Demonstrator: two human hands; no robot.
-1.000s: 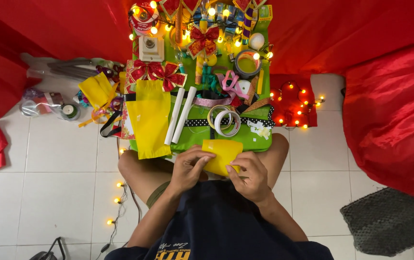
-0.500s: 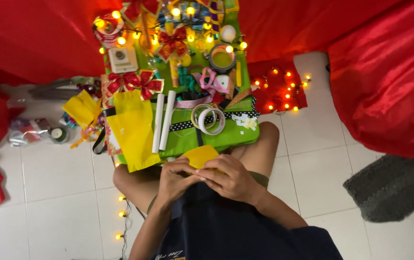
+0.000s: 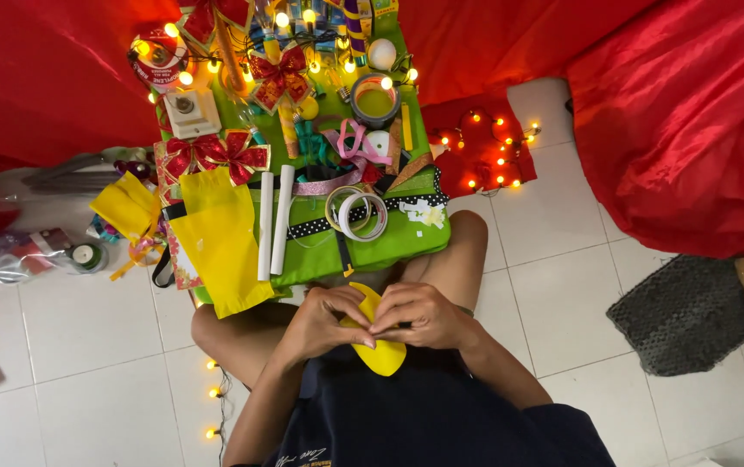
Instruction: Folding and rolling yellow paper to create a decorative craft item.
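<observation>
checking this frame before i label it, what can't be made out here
- Head view: most of the yellow piece is covered by the left hand and right hand, so its shape and each grip are unclear.
- The green tray runs off the top edge.
- The grey mat is partly cut off by a brown bag.

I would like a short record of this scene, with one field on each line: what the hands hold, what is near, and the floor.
left hand: grips yellow piece, with right hand
right hand: grips same yellow piece
in front: green tray on lap
on tray: two white rolls, tape rings, red bows, lit string lights
left of tray: yellow sheets
floor: white tiles, red cloth, grey mat
</observation>
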